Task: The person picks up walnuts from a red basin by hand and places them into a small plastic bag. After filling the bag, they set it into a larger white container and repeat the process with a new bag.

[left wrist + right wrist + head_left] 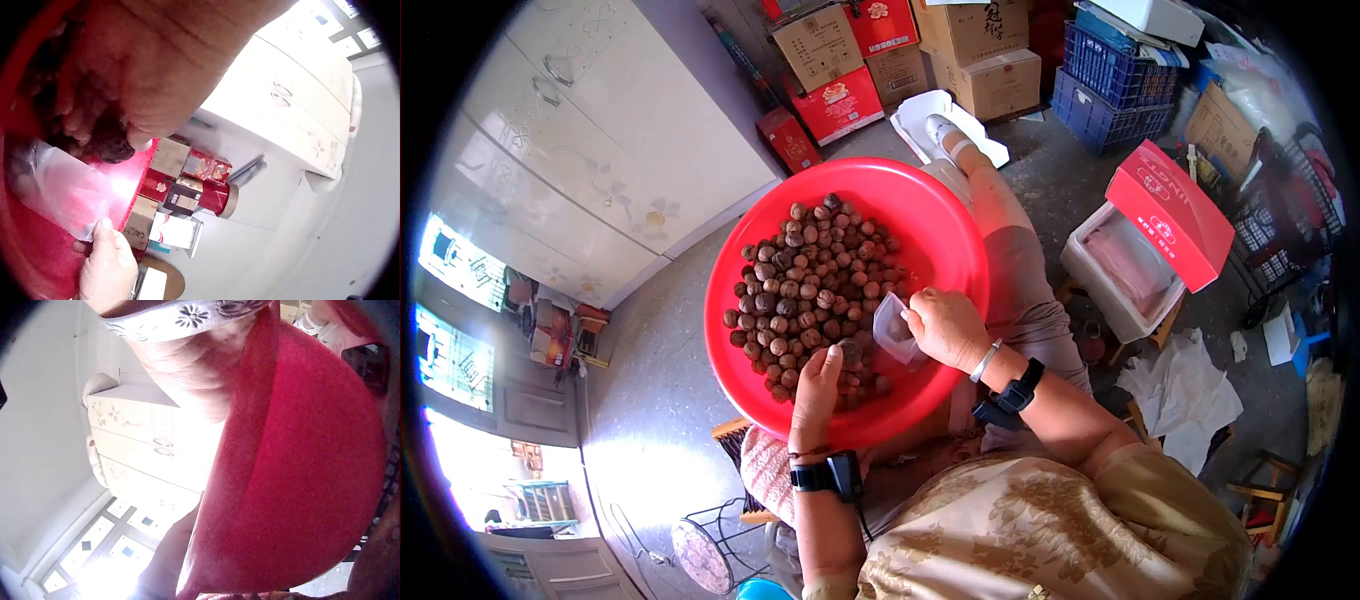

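Note:
A wide red basin (pixel 940 230) on the person's lap holds a heap of brown walnuts (pixel 810 260). Low over the heap's near side is the left hand (pixel 812 395), gripping a dark walnut (pixel 112 147) between thumb and curled fingers. At the basin's right side the right hand (pixel 948 325) pinches the edge of a clear plastic bag (pixel 894 328). The bag (pixel 69 187) hangs with its mouth toward the left hand, as the left wrist view shows. The right wrist view has mostly the basin's outer wall (pixel 312 456); the right fingers are hidden there.
White cabinets (pixel 620 130) stand at the left, stacked cardboard boxes (pixel 990 75) and blue crates (pixel 1110 80) at the back. To the right is a white foam box (pixel 1130 265) with a red lid (pixel 1170 215). A round stool (pixel 700 558) stands at lower left.

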### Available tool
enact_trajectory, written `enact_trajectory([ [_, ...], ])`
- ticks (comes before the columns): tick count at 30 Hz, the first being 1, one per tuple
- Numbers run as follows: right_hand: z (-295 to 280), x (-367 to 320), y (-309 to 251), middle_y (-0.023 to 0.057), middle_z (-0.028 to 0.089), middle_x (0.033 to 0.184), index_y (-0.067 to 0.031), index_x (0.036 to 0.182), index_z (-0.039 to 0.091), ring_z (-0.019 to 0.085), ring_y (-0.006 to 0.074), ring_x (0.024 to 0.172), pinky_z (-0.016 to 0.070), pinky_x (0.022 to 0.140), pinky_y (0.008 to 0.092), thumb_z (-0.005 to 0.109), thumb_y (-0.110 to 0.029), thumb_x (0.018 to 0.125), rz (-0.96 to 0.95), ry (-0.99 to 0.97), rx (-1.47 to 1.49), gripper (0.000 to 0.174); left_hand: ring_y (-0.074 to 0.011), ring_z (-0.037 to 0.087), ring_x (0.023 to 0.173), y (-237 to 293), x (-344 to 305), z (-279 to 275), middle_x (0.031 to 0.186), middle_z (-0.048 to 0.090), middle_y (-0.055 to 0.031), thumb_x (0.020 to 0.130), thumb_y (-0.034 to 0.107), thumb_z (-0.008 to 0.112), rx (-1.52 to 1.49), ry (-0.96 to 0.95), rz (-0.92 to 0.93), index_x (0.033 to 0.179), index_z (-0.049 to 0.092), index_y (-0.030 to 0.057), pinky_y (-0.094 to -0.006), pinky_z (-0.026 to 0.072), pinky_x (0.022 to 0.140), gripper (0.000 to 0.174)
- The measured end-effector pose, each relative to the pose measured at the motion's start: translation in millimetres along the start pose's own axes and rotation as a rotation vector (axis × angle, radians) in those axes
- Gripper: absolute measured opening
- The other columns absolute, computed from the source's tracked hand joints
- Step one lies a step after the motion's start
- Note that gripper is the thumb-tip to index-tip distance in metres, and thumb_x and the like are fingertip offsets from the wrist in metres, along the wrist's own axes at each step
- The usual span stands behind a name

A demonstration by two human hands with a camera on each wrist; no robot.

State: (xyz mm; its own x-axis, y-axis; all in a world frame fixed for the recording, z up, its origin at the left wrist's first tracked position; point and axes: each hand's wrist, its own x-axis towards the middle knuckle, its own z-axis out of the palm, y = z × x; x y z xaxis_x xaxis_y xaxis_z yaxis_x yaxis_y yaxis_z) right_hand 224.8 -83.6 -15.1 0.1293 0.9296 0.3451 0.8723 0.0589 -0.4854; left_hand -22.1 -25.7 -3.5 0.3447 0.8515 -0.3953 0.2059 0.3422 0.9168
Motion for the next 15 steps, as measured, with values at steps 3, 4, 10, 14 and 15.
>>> enact_trajectory([
  [3,0.9,0.0,1.1,0.0153,0.068,0.082,-0.0038,0.086,0.065,0.068,0.0365,0.077,0.0545,0.073,0.0496,0.062,-0.026,0.097,-0.015,0.000,-0.009,0.025,-0.0116,0.064,0.071,1.5,-0.8,-1.8,0.093,0.074,-0.0079,0.108,0.039,0.056,-0.047,-0.020,0.020,0.116,0.065,0.0037,-0.0252,0.0525,0.065,0.038],
  [4,1.1,-0.1,1.1,0.0155,0.068,0.082,-0.0034,0.086,0.065,0.068,0.0365,0.077,0.0544,0.073,0.0495,0.062,-0.026,0.097,-0.024,0.002,-0.009,0.026,-0.0116,0.064,0.071,2.5,-1.3,-1.7,0.093,0.074,-0.0079,0.108,0.039,0.056,-0.049,-0.020,0.020,0.116,0.065,0.0037,-0.0252,0.0525,0.065,0.038],
  [10,0.4,-0.4,-1.3,0.0165,0.068,0.083,-0.0026,0.087,0.065,0.068,0.0377,0.078,0.0548,0.073,0.0505,0.062,-0.026,0.097,0.017,0.003,0.013,0.026,-0.0121,0.064,0.072,-5.1,2.8,-2.7,0.091,0.073,-0.0078,0.108,0.035,0.059,-0.122,-0.015,0.085,0.119,0.063,0.0025,-0.0265,0.0542,0.067,0.034],
  [14,2.2,0.1,1.0,0.0168,0.068,0.083,-0.0026,0.087,0.065,0.068,0.0381,0.078,0.0551,0.074,0.0509,0.063,-0.026,0.097,-0.001,0.009,0.010,0.026,-0.0109,0.064,0.072,-3.2,3.5,-2.9,0.089,0.072,-0.0064,0.106,0.032,0.064,-0.104,0.027,0.104,0.118,0.064,0.0016,-0.0255,0.0541,0.067,0.033],
  [15,2.3,0.1,1.2,0.0169,0.069,0.083,-0.0025,0.087,0.065,0.068,0.0380,0.078,0.0551,0.074,0.0508,0.062,-0.026,0.097,-0.003,0.006,0.004,0.026,-0.0104,0.064,0.072,-1.2,2.4,-1.7,0.089,0.072,-0.0059,0.105,0.032,0.065,-0.080,0.045,0.123,0.118,0.064,0.0012,-0.0248,0.0538,0.067,0.033],
])
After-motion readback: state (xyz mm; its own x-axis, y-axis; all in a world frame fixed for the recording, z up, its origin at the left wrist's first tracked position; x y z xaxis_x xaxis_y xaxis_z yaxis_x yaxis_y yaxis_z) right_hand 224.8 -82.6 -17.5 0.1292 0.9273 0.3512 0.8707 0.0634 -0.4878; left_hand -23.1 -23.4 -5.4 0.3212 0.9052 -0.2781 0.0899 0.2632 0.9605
